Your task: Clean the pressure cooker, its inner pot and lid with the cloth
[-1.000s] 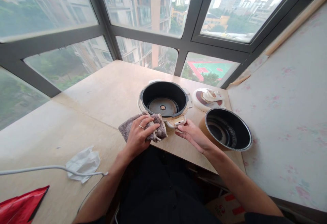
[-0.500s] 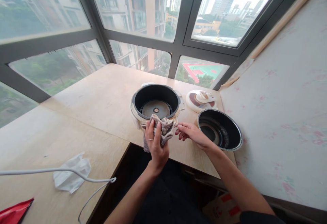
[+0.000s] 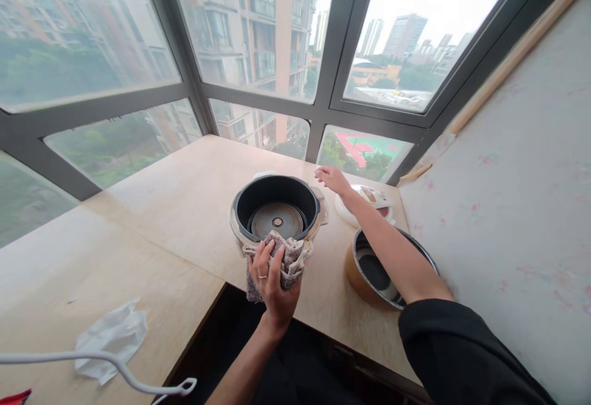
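A rice cooker without its lid stands near the counter's front edge, its dark inside and round heating plate exposed. My left hand grips a crumpled grey-brown cloth against the cooker's front rim. Past the cooker's right side, my right hand is stretched out in the air, fingers loosely bent and holding nothing visible. Under that forearm lie the white and brown cooker lid and the inner pot, gold outside and dark inside; the arm partly covers both.
The pale wooden counter meets windows at the back and a floral-papered wall on the right. A crumpled white plastic piece and a looped white cord lie front left, with a red packet at the corner.
My right hand has left the cloth's side and swung forward and up, beyond the cooker's right rim. My left hand keeps the cloth at the front rim. The view has tilted up slightly.
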Tool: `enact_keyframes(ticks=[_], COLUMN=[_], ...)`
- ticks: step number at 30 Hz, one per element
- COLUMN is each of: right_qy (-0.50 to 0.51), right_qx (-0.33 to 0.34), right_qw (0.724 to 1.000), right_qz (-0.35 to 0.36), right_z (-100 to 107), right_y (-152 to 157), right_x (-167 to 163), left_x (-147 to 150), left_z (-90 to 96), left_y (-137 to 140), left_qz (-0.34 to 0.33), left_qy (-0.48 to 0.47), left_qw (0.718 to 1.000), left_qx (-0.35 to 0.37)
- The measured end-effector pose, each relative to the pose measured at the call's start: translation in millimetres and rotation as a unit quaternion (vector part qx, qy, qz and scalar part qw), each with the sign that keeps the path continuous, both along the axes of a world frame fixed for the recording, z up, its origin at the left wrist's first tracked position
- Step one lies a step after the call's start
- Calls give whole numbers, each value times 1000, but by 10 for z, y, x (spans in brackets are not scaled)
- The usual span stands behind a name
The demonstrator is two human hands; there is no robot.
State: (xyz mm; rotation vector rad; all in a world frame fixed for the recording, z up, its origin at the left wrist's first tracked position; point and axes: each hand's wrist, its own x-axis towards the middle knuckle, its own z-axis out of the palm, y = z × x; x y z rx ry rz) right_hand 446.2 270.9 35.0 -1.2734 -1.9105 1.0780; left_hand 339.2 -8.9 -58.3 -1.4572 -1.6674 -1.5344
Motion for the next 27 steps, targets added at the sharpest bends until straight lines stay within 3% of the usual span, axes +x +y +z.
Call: enact_keyframes(ticks=[6, 10, 15, 20, 27], right_qy=[-22, -30, -76, -105, -115], right_qx=[-82, -144, -142, -128, -131], right_qw=[986, 962, 942, 956, 977], right_qz=[147, 229, 294, 242, 120], right_z=[-1, 5, -7, -58, -132], right_y=[548, 667, 682, 712, 797], right_x=[-757, -1246, -1695, -1767, -1577], left_x=[9, 40, 71, -22, -281], left_z=[28, 44, 71, 71, -24], left_y=[49, 80, 111, 117, 127], left_qz=[2, 25, 46, 25, -25], left_qy=[-13, -34, -43, -45, -60], left_qw=[1000, 999, 998, 998, 997], left_qx=[17, 26, 25, 20, 37])
